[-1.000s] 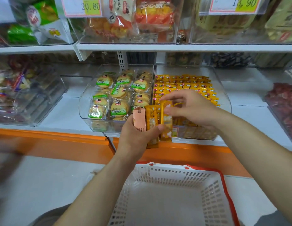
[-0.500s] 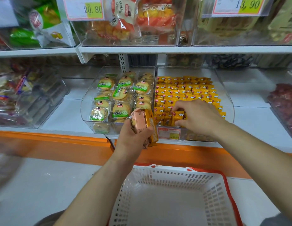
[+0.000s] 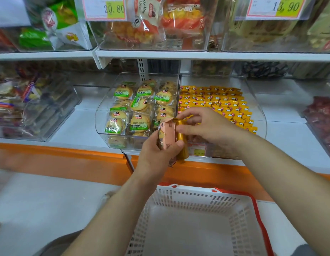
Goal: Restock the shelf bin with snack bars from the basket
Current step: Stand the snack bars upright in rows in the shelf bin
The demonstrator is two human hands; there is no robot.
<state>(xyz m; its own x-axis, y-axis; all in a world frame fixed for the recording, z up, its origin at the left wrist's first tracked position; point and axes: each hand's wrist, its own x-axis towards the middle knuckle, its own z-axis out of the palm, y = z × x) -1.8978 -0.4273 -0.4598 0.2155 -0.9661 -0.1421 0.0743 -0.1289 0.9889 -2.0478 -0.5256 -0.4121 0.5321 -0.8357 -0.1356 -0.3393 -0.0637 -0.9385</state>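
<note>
My left hand [image 3: 156, 154] grips a small stack of snack bars in front of the shelf: a pink-wrapped bar [image 3: 167, 134] on the outside and yellow-wrapped bars [image 3: 182, 145] behind it. My right hand [image 3: 206, 126] pinches the top of a yellow bar in that stack with thumb and fingers. Just behind the hands stands the clear shelf bin [image 3: 260, 115], filled with rows of several yellow snack bars [image 3: 223, 102]. The white basket with a red rim [image 3: 197, 198] sits below my arms, and its visible inside holds nothing.
A clear bin of round green-labelled biscuits [image 3: 136, 111] stands left of the yellow-bar bin. An orange shelf edge [image 3: 68, 159] runs below. More clear bins hold snacks at the far left [image 3: 31, 108], the far right [image 3: 322, 119] and on the upper shelf [image 3: 153, 24].
My right hand set a yellow bar into the bin, then came back to the stack in my left hand and now pinches another yellow bar. My left hand kept its grip.
</note>
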